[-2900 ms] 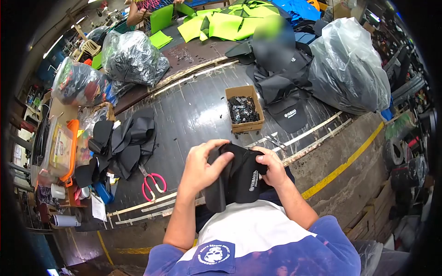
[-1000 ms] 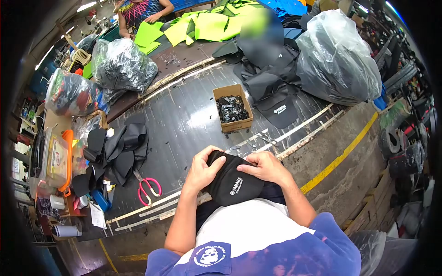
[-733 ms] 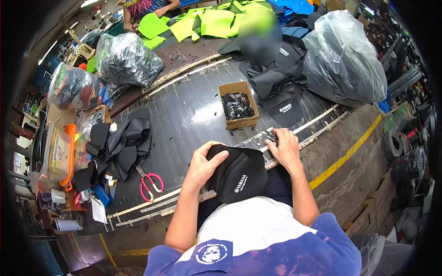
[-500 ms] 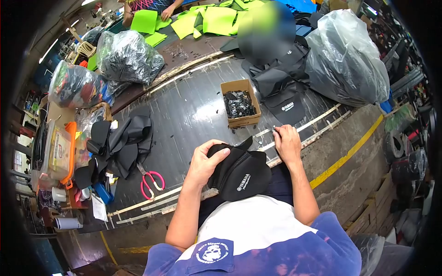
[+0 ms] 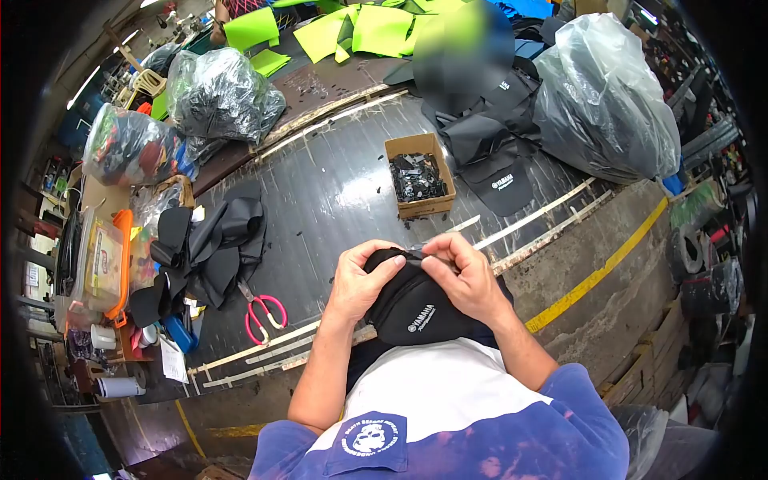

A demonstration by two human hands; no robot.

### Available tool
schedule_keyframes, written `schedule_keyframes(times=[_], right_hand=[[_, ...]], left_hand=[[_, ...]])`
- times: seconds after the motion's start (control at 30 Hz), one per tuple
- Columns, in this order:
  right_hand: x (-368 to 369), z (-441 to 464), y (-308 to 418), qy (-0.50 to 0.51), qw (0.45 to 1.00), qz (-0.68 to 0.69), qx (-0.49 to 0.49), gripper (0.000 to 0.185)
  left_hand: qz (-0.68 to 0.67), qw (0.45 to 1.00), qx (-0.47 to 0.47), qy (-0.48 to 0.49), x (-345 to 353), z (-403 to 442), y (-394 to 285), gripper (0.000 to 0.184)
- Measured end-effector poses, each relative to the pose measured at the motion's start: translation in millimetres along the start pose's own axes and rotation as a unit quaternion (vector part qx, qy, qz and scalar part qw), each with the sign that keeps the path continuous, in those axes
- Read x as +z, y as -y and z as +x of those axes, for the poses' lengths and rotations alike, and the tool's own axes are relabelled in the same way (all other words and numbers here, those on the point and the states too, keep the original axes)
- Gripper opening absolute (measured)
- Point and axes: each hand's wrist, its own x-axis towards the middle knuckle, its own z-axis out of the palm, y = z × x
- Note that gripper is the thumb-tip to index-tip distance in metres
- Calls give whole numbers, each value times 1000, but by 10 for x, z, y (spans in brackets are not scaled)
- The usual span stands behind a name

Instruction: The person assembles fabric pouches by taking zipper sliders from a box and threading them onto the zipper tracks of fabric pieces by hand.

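A black cap with white YAMAHA lettering is held close to my body, over the table's near edge. My left hand grips its left side, thumb on top. At the cap's upper edge, my right hand is closed in a pinch around a small dark item, too small to make out. Beyond the hands stands an open cardboard box full of small black pieces. To its right lies another black YAMAHA cap, at the front of a dark heap.
Pink-handled scissors lie left of my hands, near dark cloth pieces. A big plastic bag stands at right, another bag at back left. Green pieces lie at the back, near a partly visible co-worker.
My right hand has come back from the table at the right to the cap's upper edge. A metal tool seen earlier on the table there no longer shows. My left hand keeps its hold.
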Motion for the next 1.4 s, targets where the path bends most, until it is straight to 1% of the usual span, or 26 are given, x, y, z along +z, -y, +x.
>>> schedule_keyframes(times=[0.03,0.1,0.27,0.37,0.47,0.6,0.73,0.83,0.87,0.97,1.13,1.23,1.4], right_hand=[[12,-13,13,28,1000,-12,-1,22],[39,-20,-31,23,1000,-2,-1,22],[58,-33,-66,13,1000,19,1,25],[54,-35,-75,17,1000,22,2,25],[63,-35,-94,24,999,27,5,25],[88,-42,-106,12,999,42,-20,24],[76,-44,-121,5,999,32,-31,24],[41,-47,-138,3,999,-2,-36,24],[41,-50,-134,2,999,-2,-36,24],[55,-61,-106,7,998,69,5,24],[61,-53,-93,4,998,56,-10,24],[44,-49,-112,0,999,22,-25,24],[47,-50,-111,4,999,48,-7,23]], left_hand=[[-17,1000,4,3,-11,-6,4,13],[-52,999,11,7,-28,-24,14,12],[-90,996,4,10,-37,-61,21,12],[-140,990,-15,23,-36,-65,37,12],[-145,989,-19,28,-35,-67,56,13],[-142,989,-24,34,-31,-68,67,14],[-135,990,-23,38,-3,-67,49,14],[-129,991,-19,37,26,-69,24,14],[-125,991,-16,34,36,-71,17,14],[-121,992,-12,30,53,-64,20,13],[-121,992,-10,28,85,-61,9,13],[-122,992,-13,28,81,-56,17,13],[-116,993,-13,26,80,-59,27,12]])
